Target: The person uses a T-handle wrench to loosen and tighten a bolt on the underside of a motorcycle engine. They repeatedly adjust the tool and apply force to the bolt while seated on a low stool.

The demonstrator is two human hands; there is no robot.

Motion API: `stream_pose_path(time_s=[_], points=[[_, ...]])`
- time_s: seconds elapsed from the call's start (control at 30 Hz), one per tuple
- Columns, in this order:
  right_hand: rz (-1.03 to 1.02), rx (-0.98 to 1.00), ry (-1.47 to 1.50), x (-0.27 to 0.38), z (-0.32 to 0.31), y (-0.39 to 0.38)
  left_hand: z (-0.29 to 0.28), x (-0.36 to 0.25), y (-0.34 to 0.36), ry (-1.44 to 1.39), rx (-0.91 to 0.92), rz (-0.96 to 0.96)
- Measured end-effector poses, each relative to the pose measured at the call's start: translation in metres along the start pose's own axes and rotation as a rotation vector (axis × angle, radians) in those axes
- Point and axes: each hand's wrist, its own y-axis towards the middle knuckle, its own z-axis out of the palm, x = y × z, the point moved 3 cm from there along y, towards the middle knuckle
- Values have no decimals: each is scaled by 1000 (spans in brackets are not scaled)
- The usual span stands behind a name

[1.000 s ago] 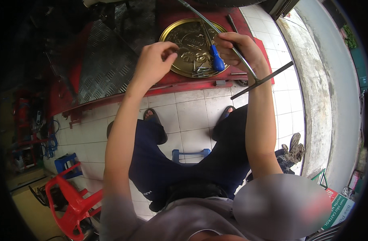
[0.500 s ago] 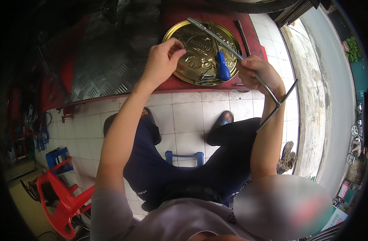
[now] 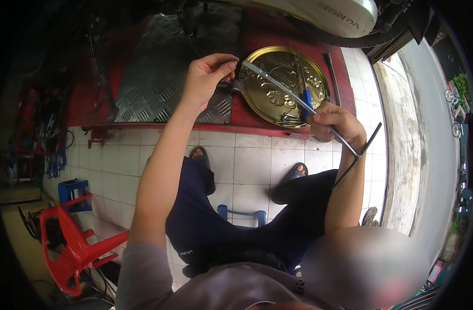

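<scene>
Red bench (image 3: 257,26): L hand (image 3: 206,78) pinching sm. bit (image 3: 235,62), R hand (image 3: 337,124) round T-wrench (image 3: 285,91).

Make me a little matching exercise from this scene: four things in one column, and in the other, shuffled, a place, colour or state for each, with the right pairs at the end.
Things
1. T-handled tool
2. Screwdriver
3. Round tray
4. Plastic chair

Descriptions
A. Red, toward the lower left of the picture
B. Gripped in the person's right hand
C. Gold-coloured, on the red platform
D. Has a blue handle

Right pairs: 1-B, 2-D, 3-C, 4-A
</scene>
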Motion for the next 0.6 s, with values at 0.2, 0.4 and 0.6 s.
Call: stream_pose_path(time_s=[0.2,0.4,0.6], points=[[26,22,-47,-4,4,9,-6,-9,-7,55,36,18],[75,31,-136,-9,1,6,-9,-17,-10,231,128,0],[171,56,-251,-9,4,15,-18,-21,-15,332,219,-66]])
